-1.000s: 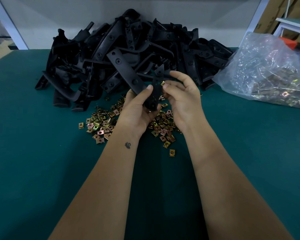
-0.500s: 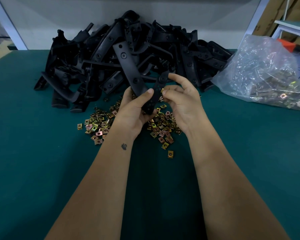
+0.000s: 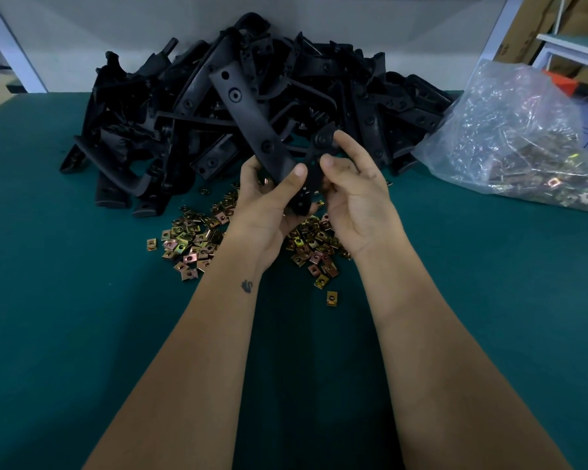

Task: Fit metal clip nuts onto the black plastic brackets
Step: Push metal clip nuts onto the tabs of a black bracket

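Both hands held one black bracket [image 3: 314,164] above the loose clip nuts [image 3: 197,239] on the table [image 3: 65,317]; the gold nut visible a second earlier had vanished, fingers curled around plastic, suggesting it was seated.

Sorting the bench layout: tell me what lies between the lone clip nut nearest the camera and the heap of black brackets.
In the head view, between the lone clip nut and the bracket heap lie the scattered clip nuts.

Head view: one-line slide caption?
Both hands hold a black bracket above loose clip nuts on the green table.
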Available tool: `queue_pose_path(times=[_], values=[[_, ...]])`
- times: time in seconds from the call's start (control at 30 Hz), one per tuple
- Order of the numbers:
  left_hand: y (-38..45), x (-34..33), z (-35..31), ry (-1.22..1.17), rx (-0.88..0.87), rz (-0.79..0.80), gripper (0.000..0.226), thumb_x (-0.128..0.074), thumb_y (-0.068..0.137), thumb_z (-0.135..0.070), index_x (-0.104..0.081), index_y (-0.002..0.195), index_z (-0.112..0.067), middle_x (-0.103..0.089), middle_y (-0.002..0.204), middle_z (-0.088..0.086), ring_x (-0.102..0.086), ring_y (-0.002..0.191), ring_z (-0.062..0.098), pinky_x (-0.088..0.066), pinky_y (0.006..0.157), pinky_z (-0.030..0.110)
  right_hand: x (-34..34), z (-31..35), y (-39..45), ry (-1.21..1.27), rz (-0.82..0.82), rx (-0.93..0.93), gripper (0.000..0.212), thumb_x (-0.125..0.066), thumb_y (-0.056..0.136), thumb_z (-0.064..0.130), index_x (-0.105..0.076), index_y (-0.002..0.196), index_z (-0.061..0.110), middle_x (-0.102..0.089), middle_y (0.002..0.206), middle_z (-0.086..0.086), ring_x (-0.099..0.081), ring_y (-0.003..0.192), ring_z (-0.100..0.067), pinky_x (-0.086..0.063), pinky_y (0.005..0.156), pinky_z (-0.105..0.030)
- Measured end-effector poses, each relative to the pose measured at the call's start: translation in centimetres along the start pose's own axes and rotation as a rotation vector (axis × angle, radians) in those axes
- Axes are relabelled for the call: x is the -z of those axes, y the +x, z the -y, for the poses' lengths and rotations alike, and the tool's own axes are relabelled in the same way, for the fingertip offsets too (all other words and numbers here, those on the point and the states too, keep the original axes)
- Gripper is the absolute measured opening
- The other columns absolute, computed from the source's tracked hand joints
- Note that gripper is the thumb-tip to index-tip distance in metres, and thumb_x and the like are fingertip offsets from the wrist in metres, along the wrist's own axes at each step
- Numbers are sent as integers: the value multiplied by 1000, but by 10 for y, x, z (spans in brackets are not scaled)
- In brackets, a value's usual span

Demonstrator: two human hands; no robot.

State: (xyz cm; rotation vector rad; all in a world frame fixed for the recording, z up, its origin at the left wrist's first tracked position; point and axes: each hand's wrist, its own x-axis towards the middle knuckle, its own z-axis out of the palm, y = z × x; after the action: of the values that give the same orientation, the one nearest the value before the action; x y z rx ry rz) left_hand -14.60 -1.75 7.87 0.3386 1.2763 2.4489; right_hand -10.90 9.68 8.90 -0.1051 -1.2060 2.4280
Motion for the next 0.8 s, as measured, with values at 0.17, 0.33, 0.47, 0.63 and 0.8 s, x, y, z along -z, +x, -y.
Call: queue_pose_path(times=[0.17,0.33,0.47,0.63,0.8], values=[[-1,4,-3,52,17,31,35,-64,94,-10,-43,121,-17,-67,105,-1,-70,88,12,-56,65,29,2,0,-1,-119,-15,11,38,-65,86,-6,-59,121,10,-49,57,6,-50,62,-7,-49,89,-27],[0,7,-5,98,13,29,38,-65,94,-11,-40,122,-18,-66,108,-3,-70,90,10,-56,68,30,2,0,0,-214,-15,37,32,-67,85,-6,-62,111,11,-53,54,9,-52,58,-4,-46,75,-21],[0,7,-3,132,-12,2,35,-66,94,-13,-42,119,-21,-65,111,-2,-67,96,12,-56,68,30,-1,-2,-1,-217,-38,53,28,-68,84,-7,-61,107,8,-54,53,10,-54,57,-2,-47,72,-20],[0,7,0,114,-32,-8,34,-65,94,-13,-43,117,-23,-66,112,0,-69,93,10,-56,67,29,-5,-6,-1,-124,-75,39,21,-66,85,-9,-60,98,7,-47,54,6,-49,55,-4,-49,70,-16],[1,13,-7,142,11,41,37,-66,93,-16,-41,119,-21,-64,112,1,-66,97,15,-55,64,28,-3,-4,-2,-124,-20,3,21,-65,84,-9,-59,92,9,-47,57,3,-48,56,-7,-49,76,-20]])
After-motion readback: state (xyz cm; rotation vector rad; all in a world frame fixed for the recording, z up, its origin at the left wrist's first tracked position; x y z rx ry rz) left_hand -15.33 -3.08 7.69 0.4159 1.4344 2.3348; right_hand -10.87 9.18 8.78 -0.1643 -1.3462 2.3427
